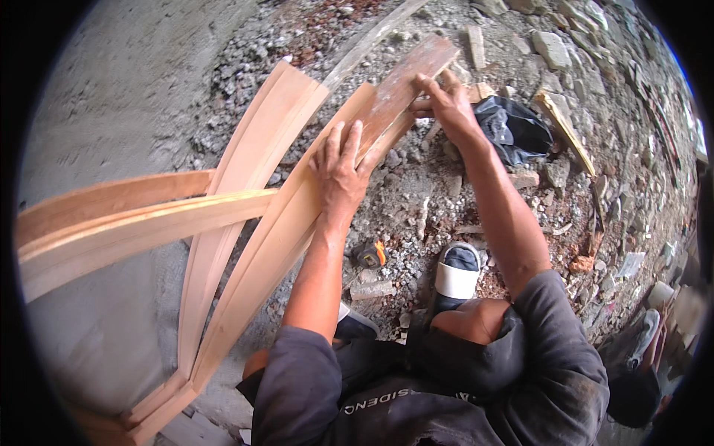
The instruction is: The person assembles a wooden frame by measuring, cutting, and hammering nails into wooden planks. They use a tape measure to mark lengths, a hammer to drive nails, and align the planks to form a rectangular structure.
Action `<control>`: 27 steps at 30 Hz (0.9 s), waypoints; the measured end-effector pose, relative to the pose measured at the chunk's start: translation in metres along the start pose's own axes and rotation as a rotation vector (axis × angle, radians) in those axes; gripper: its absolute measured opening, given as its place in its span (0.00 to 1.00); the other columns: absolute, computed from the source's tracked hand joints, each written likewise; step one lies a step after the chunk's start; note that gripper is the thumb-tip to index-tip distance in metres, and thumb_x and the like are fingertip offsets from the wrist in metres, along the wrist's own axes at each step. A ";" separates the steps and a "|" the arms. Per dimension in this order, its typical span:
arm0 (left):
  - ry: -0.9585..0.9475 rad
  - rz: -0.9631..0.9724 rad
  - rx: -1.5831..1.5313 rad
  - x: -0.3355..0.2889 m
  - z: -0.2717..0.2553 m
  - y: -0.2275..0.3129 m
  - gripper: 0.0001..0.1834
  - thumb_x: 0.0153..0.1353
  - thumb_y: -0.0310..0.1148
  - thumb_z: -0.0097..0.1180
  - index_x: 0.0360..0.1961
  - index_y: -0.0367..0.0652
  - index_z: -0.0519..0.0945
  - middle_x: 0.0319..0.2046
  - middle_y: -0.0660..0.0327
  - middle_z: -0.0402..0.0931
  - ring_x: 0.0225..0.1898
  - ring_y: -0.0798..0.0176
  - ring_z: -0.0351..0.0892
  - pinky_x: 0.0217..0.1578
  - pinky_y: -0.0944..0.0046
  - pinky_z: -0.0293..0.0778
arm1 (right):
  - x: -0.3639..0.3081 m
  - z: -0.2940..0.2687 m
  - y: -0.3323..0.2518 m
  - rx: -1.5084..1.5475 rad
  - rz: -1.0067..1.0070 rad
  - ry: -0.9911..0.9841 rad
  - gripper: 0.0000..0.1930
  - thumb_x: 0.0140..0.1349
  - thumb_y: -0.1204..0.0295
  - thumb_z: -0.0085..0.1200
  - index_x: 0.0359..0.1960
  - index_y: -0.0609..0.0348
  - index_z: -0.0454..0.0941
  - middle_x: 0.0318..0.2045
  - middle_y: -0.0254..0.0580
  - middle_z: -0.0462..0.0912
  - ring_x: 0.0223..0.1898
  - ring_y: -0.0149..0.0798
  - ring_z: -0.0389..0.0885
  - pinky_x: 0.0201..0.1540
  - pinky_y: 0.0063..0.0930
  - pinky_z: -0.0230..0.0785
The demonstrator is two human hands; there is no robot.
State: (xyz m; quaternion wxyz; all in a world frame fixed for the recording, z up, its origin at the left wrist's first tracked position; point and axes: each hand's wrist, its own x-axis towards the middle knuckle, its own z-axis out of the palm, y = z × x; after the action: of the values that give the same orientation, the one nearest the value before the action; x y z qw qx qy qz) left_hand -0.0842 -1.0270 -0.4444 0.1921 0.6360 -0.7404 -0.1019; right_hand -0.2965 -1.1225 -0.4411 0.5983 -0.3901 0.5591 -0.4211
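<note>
Plainly, from the head view, the reddish-brown board (398,83) lay lengthwise over the upper end of a pale wooden frame (249,245), its lower end partly covered by fingers. The left hand (342,167) was unclenched, fingers stretched flat across the place where board and pale wood met. The right hand (448,108) grasped the board by its right edge, fingers bent over it; what its fingertips did underneath was hidden from me. Where the board bore on the timber below, I couldn't make out either.

On the left, the frame's two crosspieces (141,234) were cut off by the dark rim, and its bottom corner faded into shadow. A tape measure (370,255) sat on the rubble (416,186) between the forearms. A crumpled black bag (513,130) lay near the right forearm, its contents unclear. One sandal (457,280) showed; the other was mostly covered.
</note>
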 end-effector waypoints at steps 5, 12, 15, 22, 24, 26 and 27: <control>0.086 0.085 -0.005 0.003 0.003 0.003 0.27 0.59 0.45 0.58 0.59 0.49 0.74 0.56 0.49 0.70 0.55 0.46 0.72 0.50 0.45 0.68 | 0.002 -0.009 0.001 -0.160 0.021 0.073 0.31 0.63 0.61 0.57 0.60 0.70 0.62 0.36 0.54 0.83 0.30 0.41 0.84 0.31 0.31 0.79; 0.023 0.045 0.011 -0.003 0.004 -0.004 0.27 0.62 0.41 0.56 0.62 0.47 0.71 0.62 0.52 0.64 0.63 0.48 0.64 0.60 0.48 0.60 | -0.077 -0.146 -0.053 -0.572 -0.330 0.617 0.17 0.65 0.70 0.49 0.54 0.61 0.74 0.51 0.54 0.77 0.54 0.44 0.76 0.56 0.37 0.71; 0.008 0.057 0.004 -0.001 0.003 0.000 0.28 0.61 0.40 0.57 0.62 0.47 0.70 0.62 0.52 0.64 0.63 0.49 0.64 0.60 0.48 0.60 | -0.083 -0.236 -0.016 -1.098 -0.038 0.655 0.28 0.61 0.67 0.53 0.64 0.52 0.65 0.65 0.53 0.62 0.64 0.49 0.64 0.70 0.47 0.48; 0.005 0.024 -0.032 -0.005 0.002 -0.010 0.29 0.61 0.41 0.57 0.63 0.51 0.69 0.62 0.52 0.64 0.63 0.48 0.63 0.61 0.48 0.57 | -0.069 -0.236 -0.045 -0.757 -0.039 0.476 0.11 0.68 0.63 0.50 0.46 0.51 0.78 0.38 0.39 0.81 0.39 0.31 0.79 0.55 0.38 0.67; 0.022 0.027 -0.046 -0.005 0.005 -0.010 0.29 0.60 0.41 0.58 0.64 0.52 0.69 0.62 0.52 0.64 0.64 0.48 0.63 0.62 0.47 0.56 | -0.071 -0.222 -0.067 -0.598 -0.260 0.357 0.14 0.68 0.62 0.51 0.48 0.56 0.77 0.38 0.38 0.81 0.39 0.29 0.78 0.46 0.27 0.72; 0.028 0.028 -0.048 -0.006 0.005 -0.011 0.30 0.60 0.42 0.58 0.64 0.52 0.69 0.62 0.51 0.64 0.63 0.46 0.63 0.62 0.46 0.56 | -0.065 -0.202 -0.076 -0.301 -0.240 0.253 0.18 0.68 0.59 0.51 0.50 0.60 0.76 0.38 0.35 0.82 0.40 0.29 0.80 0.45 0.30 0.75; 0.021 0.028 -0.049 -0.006 0.005 -0.011 0.30 0.61 0.42 0.57 0.64 0.52 0.68 0.62 0.51 0.64 0.63 0.46 0.63 0.62 0.46 0.57 | -0.063 -0.195 -0.077 -0.167 -0.243 0.216 0.18 0.68 0.59 0.51 0.50 0.61 0.75 0.39 0.36 0.81 0.40 0.30 0.81 0.45 0.30 0.76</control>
State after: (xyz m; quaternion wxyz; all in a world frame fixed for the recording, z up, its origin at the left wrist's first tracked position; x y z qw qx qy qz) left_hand -0.0758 -1.0240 -0.4544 0.2168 0.6219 -0.7443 -0.1105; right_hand -0.4970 -1.0890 -0.3608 0.4451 -0.4556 0.6020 -0.4817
